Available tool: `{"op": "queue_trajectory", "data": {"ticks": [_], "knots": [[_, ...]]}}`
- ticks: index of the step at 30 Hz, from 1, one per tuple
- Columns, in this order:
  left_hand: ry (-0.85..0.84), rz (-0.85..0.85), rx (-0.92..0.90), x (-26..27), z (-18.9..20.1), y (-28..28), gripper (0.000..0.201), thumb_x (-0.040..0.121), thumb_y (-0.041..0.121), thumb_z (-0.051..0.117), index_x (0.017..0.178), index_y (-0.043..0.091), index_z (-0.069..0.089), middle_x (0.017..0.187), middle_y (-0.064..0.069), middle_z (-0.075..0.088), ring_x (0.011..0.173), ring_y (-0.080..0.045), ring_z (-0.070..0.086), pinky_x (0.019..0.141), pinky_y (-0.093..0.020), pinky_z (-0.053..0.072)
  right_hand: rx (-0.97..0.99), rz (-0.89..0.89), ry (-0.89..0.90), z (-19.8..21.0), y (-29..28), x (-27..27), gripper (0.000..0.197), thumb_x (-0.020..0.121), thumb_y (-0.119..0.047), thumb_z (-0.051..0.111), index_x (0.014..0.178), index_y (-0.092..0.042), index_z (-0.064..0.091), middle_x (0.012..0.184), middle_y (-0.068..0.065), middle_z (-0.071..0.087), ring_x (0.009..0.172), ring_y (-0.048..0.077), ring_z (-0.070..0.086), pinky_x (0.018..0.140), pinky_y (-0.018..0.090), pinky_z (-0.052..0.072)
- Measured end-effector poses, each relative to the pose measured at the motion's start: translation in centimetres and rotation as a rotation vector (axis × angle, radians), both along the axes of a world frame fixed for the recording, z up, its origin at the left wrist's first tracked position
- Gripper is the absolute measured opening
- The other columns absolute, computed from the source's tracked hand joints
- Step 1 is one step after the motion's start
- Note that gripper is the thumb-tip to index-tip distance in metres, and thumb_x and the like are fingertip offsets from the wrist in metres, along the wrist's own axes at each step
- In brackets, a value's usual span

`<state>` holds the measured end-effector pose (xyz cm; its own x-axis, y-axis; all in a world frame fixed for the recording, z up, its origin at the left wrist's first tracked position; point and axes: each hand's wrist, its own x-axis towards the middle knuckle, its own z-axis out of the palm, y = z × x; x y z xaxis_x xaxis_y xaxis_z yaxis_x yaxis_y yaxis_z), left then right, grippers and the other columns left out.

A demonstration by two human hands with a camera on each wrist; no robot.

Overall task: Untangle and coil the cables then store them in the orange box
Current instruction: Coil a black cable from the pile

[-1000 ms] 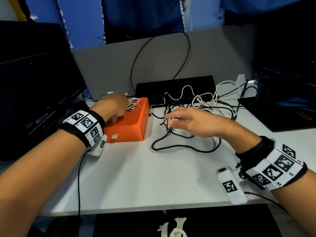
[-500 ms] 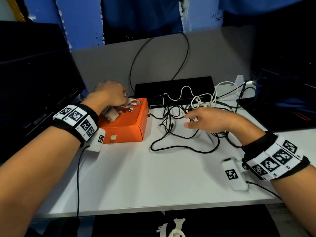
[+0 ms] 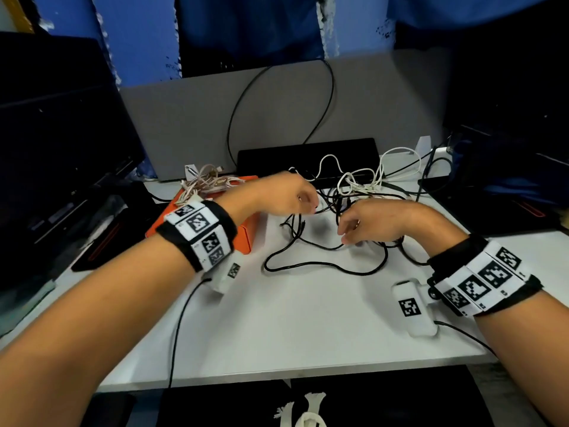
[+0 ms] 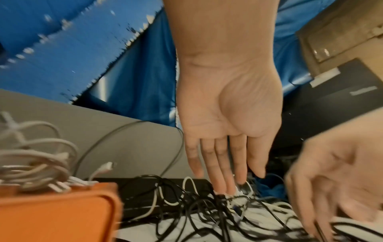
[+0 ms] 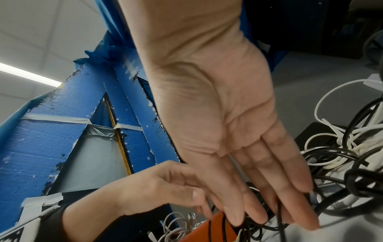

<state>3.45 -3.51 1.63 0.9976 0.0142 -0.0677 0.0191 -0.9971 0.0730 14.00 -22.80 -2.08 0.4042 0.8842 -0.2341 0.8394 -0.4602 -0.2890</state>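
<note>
The orange box [image 3: 246, 238] stands left of centre, half hidden by my left wrist, with a coiled pale cable [image 3: 206, 183] lying on top of it. To its right a tangle of black cables [image 3: 308, 263] and white cables [image 3: 360, 180] sprawls on the white table [image 3: 292, 328]. My left hand [image 3: 308, 204] reaches into the tangle's left side; in the left wrist view its fingers [image 4: 219, 165] are straight and touch the cables. My right hand [image 3: 346, 237] hovers over the tangle's middle, its straight fingers [image 5: 279, 188] on black cable loops [image 5: 356, 188]. Neither hand visibly grips a cable.
A flat black device [image 3: 308, 151] lies behind the tangle, against a grey partition [image 3: 277, 112] with a black lead looping up it. A dark screen [image 3: 61, 134] stands at the left, and dark gear [image 3: 508, 180] crowds the right. The table's front edge [image 3: 277, 377] is near me.
My left hand left the coiled pale cable on the orange box and swung right into the tangle. My right hand drew closer to it over the black cables.
</note>
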Motion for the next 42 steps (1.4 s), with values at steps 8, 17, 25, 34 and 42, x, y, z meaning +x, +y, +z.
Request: {"op": "queue_trajectory", "data": {"ticks": [8,17,25,34,42], "knots": [[0.178,0.018,-0.119,3.9,-3.0,-1.7,0.020,0.100,0.034,0.058,0.093,0.021,0.071,0.085,0.006,0.077,0.075,-0.009,0.072,0.078,-0.035,0.058,0.685,-0.135,0.011,1.7,-0.8,1.9,0.016,0.098,-0.011,0.065,0.095,-0.026,0.070,0.088,-0.013,0.065,0.077,0.005,0.060,0.069,0.025,0.044],[-0.739,0.159,-0.436,1.8,0.3,0.3,0.025,0.104,0.029,0.052,0.089,0.020,0.070,0.067,0.008,0.072,0.050,-0.001,0.051,0.053,-0.021,0.036,0.881,-0.170,-0.050,3.7,-2.4,2.5,0.028,0.104,-0.037,0.057,0.084,-0.022,0.069,0.050,-0.016,0.049,0.047,0.005,0.040,0.051,0.024,0.033],[-0.806,0.301,-0.530,-0.9,-0.2,3.7,0.036,0.103,0.047,0.050,0.091,0.022,0.073,0.078,0.007,0.074,0.075,-0.020,0.068,0.072,-0.039,0.056,1.439,-0.337,0.477,6.4,-3.2,0.9,0.033,0.109,-0.027,0.049,0.079,-0.018,0.060,0.056,-0.007,0.042,0.043,0.010,0.032,0.043,0.026,0.033],[-0.793,0.035,-0.328,-0.4,-1.1,2.3,0.033,0.102,0.036,0.054,0.119,0.016,0.073,0.116,0.001,0.070,0.110,-0.010,0.064,0.102,-0.037,0.049,1.640,-0.173,0.838,9.5,-4.8,-2.5,0.023,0.111,-0.020,0.039,0.091,-0.013,0.049,0.060,0.000,0.055,0.048,0.020,0.048,0.054,0.031,0.047],[-0.439,0.041,-1.093,-3.8,4.5,-5.4,0.041,0.104,0.044,0.044,0.114,0.013,0.068,0.095,-0.005,0.076,0.079,-0.020,0.072,0.082,-0.038,0.055,1.191,-0.169,0.772,7.6,-2.6,-3.9,0.021,0.109,-0.016,0.046,0.090,-0.014,0.052,0.076,0.010,0.073,0.059,0.024,0.070,0.061,0.032,0.059]]}}
